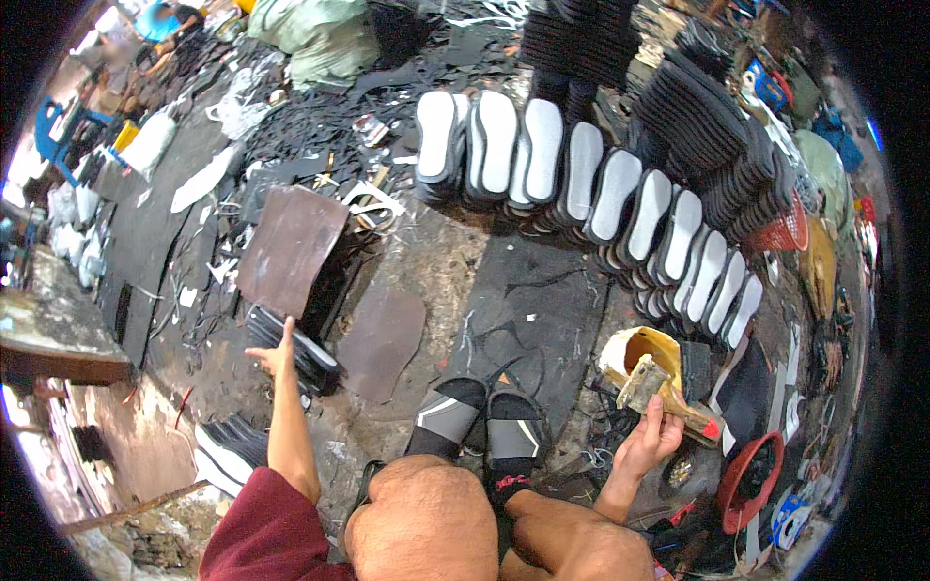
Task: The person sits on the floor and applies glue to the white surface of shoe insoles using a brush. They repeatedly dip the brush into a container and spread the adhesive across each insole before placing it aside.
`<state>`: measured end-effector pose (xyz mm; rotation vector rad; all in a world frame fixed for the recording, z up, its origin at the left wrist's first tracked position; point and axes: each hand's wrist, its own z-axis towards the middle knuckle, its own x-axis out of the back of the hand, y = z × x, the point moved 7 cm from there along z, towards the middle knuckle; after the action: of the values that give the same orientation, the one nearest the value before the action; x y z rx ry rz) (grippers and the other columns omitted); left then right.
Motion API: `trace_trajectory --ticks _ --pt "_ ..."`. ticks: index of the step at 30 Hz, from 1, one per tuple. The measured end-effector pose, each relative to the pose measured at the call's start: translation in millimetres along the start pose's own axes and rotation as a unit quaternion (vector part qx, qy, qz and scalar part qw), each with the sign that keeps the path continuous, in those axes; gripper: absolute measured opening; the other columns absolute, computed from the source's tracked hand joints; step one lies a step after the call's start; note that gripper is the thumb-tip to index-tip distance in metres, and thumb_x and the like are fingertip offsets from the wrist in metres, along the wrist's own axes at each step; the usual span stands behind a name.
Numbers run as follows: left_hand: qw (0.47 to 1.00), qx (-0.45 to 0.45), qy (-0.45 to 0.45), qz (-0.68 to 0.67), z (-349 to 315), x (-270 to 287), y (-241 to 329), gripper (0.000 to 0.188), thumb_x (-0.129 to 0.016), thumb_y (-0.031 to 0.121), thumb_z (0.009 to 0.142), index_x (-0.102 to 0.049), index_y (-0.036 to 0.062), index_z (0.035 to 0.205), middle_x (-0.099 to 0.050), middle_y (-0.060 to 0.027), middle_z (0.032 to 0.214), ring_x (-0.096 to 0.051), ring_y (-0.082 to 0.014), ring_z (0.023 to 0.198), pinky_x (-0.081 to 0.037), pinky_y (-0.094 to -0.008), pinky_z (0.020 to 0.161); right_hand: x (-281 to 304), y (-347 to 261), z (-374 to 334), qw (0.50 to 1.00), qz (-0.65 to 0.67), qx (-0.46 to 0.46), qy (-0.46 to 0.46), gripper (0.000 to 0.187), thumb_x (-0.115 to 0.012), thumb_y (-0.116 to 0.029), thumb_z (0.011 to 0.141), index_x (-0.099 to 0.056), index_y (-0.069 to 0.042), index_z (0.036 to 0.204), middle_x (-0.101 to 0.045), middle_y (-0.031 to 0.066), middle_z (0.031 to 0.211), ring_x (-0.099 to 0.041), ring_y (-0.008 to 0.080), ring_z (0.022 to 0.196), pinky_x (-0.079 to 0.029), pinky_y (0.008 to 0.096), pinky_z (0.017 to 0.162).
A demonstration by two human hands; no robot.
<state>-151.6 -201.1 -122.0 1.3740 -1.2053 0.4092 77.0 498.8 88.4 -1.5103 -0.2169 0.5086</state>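
Observation:
My right hand (651, 445) grips a glue-crusted brush (641, 383) by its handle, whose end is red. The brush head is at the mouth of a cut-open yellow container (614, 351), which has glue smears on it. On the other side, my left hand (277, 352) is open, with thumb and forefinger spread. It reaches over a stack of black strips or soles (315, 360); whether it touches them I cannot tell. Just beyond this hand a brown sheet (291, 247) rests on a low black support. A second brown piece (382, 344) lies flat on the ground.
Several stacks of white-topped shoe soles (542, 150) curve across the front and right. Behind them rise tall stacks of black soles (693, 121). A red basket (751, 484) is at the lower right. More striped soles (232, 450) lie at the lower left. Black scraps (329, 126) litter the far ground.

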Motion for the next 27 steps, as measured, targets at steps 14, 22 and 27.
trace_trajectory --ticks 14,22,27 --pt "0.984 -0.130 -0.001 0.122 -62 3 20 0.146 -0.081 0.077 0.052 -0.001 0.0203 0.161 0.002 -0.0191 0.166 -0.008 -0.0440 0.151 -0.019 -0.0720 0.112 -18 19 -23 0.996 0.031 -0.077 0.037 0.028 -0.066 -0.008 0.094 -0.059 0.001 0.119 -0.064 0.0109 0.119 -0.062 0.0206 0.105 -0.051 0.0343 0.090" --pt "0.989 0.102 -0.020 0.104 -21 32 -4 0.149 -0.090 0.030 0.055 0.018 0.0237 0.157 0.002 -0.0221 0.165 -0.023 -0.0462 0.147 -0.023 -0.0631 0.116 -19 18 -25 0.996 0.010 -0.079 0.025 0.031 -0.066 -0.009 0.094 -0.058 0.002 0.122 -0.064 0.0120 0.120 -0.063 0.0209 0.104 -0.051 0.0349 0.089" --pt "0.989 0.109 -0.051 0.089 -26 52 -6 0.150 -0.090 0.036 0.055 0.018 0.0224 0.157 -0.010 -0.0287 0.162 -0.027 -0.0484 0.144 -0.029 -0.0622 0.113 -3 24 -22 0.994 0.022 -0.100 0.033 0.030 -0.064 -0.003 0.095 -0.058 0.004 0.123 -0.063 0.0136 0.121 -0.063 0.0216 0.107 -0.053 0.0342 0.090"
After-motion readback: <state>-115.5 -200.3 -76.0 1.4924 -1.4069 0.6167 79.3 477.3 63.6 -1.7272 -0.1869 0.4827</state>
